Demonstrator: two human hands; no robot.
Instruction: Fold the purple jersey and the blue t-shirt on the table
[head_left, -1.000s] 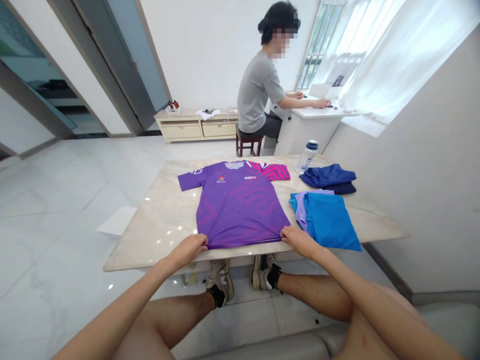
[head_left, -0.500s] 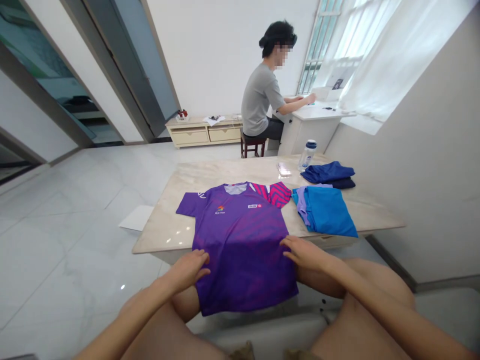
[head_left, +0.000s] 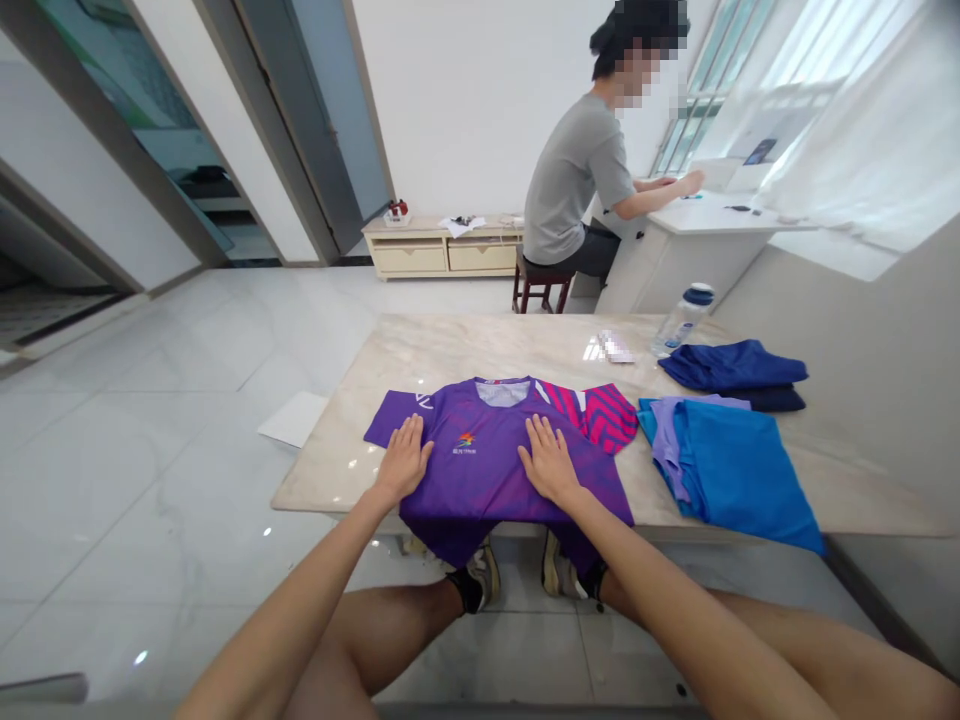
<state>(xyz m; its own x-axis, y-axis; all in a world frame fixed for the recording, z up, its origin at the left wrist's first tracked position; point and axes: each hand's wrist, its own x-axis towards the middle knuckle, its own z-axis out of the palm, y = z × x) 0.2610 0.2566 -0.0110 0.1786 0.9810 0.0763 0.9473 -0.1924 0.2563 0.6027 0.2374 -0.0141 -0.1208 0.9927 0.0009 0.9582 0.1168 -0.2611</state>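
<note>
A purple jersey [head_left: 491, 480] with a pink striped sleeve lies chest-up at the near edge of a beige marble table [head_left: 465, 350], its lower part hanging over the edge. My left hand [head_left: 403, 460] rests flat and open on the jersey's left chest. My right hand [head_left: 549, 462] lies flat and open on its right chest, fingers spread. Neither hand holds anything.
A folded blue and lilac garment pile [head_left: 731, 470] lies to the right, with dark blue clothes [head_left: 731, 367], a water bottle [head_left: 682, 318] and a phone [head_left: 615, 346] behind. A person in a grey shirt [head_left: 581, 195] sits at a white desk. White paper [head_left: 294, 418] lies on the floor.
Both hands let go of the jersey's hem and moved up to press flat on its chest. The jersey has been pulled toward me, so its lower part hangs off the table.
</note>
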